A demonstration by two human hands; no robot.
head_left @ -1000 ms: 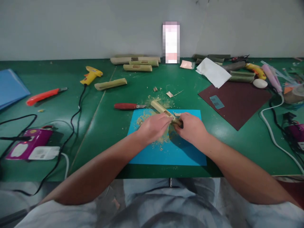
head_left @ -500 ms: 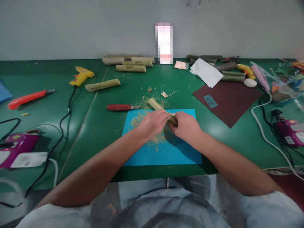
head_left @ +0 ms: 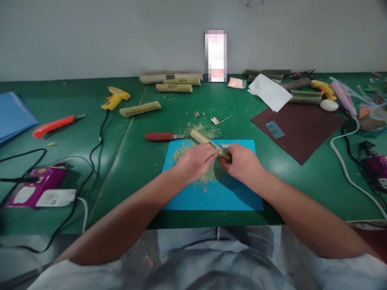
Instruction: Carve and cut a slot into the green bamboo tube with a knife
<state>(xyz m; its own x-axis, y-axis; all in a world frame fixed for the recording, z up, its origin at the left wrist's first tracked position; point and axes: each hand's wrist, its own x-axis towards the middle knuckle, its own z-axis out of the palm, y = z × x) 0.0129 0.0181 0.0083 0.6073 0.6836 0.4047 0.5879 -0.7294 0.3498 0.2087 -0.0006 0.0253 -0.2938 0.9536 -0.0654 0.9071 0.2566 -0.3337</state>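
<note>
A pale bamboo tube [head_left: 199, 137] slants over the top of the blue sheet [head_left: 193, 199], its far end pointing up and left. Closed around its near end is my right hand [head_left: 244, 164]. My left hand [head_left: 197, 162] is closed too, fingertips pinched against the tube near a cut opening; whether a small bit sits between them is hidden. Bamboo shavings [head_left: 208, 177] lie scattered beneath and around both hands. Just left of the tube rests a red-handled carving knife [head_left: 160, 137], its blade toward the shavings.
Further left are an orange utility knife [head_left: 56, 126], a yellow glue gun [head_left: 115, 98] and a purple power strip [head_left: 42, 181] with cords. Several bamboo pieces [head_left: 174, 88] line the back. On the right lie a dark red sheet [head_left: 299, 133], white paper [head_left: 270, 92] and a pink glue gun [head_left: 343, 96].
The view has swung a little left, so everything appears shifted right. Both hands stay on the bamboo tube, and more of its cut opening shows between them.
</note>
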